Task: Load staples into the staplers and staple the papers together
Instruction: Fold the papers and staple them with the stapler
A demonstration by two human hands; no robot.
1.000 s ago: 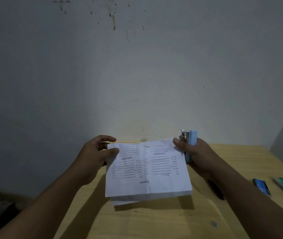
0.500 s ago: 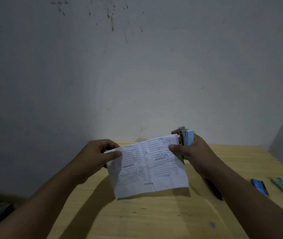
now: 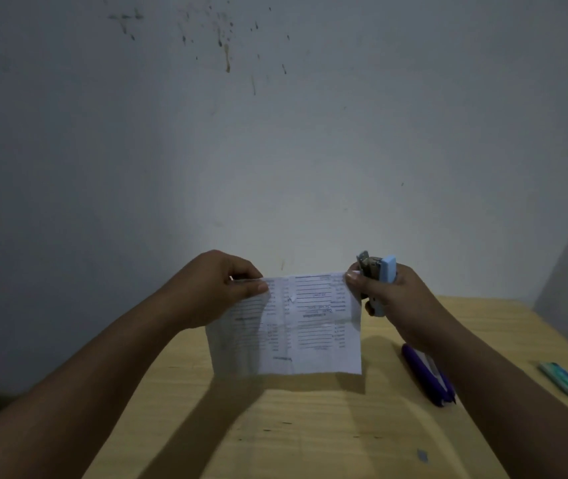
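papers (image 3: 305,326) pinched at both top corners; right hand (image 3: 391,299) also grips upright blue stapler (image 3: 381,283) beside right corner; left hand (image 3: 220,288) grasps paper only.

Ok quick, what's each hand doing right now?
Left hand: closed, pinching the top left corner of the papers.
Right hand: closed around the light blue stapler, thumb on the papers' top right corner.

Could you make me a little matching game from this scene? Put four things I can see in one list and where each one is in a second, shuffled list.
Things:
1. papers
2. light blue stapler
3. purple stapler
4. green box

Places:
A. lying on the table under the right forearm
B. held up between both hands
C. gripped in the right hand
D. far right of the table

Pairs: 1-B, 2-C, 3-A, 4-D
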